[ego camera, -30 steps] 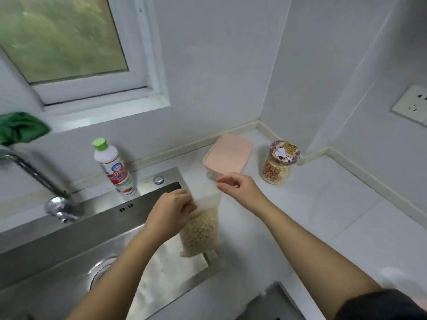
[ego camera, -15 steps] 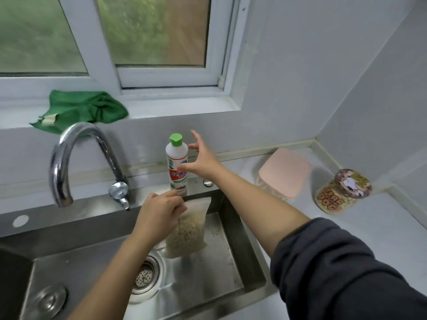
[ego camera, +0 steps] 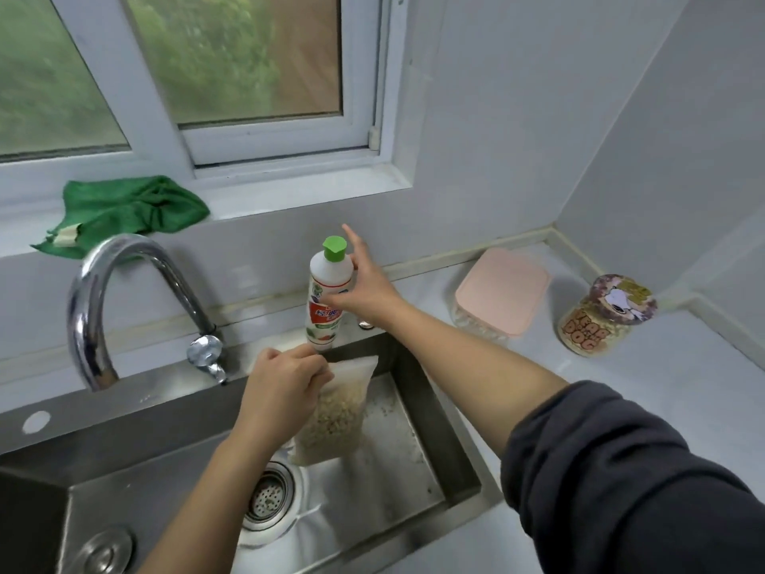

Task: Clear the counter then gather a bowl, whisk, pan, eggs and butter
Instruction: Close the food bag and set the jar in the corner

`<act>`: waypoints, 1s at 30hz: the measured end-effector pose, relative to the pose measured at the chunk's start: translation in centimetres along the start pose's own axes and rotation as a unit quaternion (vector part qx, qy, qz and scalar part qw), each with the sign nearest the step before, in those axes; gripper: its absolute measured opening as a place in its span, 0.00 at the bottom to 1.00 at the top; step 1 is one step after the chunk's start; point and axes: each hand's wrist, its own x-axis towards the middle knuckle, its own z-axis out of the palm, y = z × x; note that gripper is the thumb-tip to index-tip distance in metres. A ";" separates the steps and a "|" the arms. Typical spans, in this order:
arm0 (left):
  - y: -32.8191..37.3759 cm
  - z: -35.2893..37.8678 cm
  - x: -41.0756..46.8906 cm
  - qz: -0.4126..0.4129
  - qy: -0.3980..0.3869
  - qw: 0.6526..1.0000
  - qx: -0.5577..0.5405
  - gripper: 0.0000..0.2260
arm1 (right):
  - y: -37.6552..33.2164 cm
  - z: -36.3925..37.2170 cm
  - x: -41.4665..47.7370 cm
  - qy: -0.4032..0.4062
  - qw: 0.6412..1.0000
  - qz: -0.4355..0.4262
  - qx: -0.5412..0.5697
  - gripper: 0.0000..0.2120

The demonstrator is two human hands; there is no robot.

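Pinching bag over sink with left hand, holding right hand spread, gripping nothing, against bottle.

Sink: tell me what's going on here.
A person is clearing up. The left hand pinches the top of a bag of grains, which hangs over the sink. The right hand is at the green-capped bottle behind the sink, fingers spread, not clearly gripping it. A pink-lidded box and a jar stand on the counter to the right.
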 end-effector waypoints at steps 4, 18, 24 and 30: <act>3.4 -0.4 0.7 0.053 0.021 0.998 0.020 0.12 | -0.9 -5.4 -6.3 0.050 0.998 -0.027 0.031 0.50; 34.2 0.0 -6.1 0.333 0.027 0.939 -0.082 0.09 | -1.3 -23.6 -50.0 0.402 0.913 0.054 -0.049 0.48; 49.8 2.3 -14.5 0.445 -0.020 0.866 -0.228 0.12 | -1.0 -24.5 -71.6 0.519 0.838 0.152 -0.081 0.47; 62.3 3.2 -23.2 0.513 -0.086 0.795 -0.313 0.12 | -0.7 -23.4 -86.5 0.586 0.770 0.236 -0.092 0.45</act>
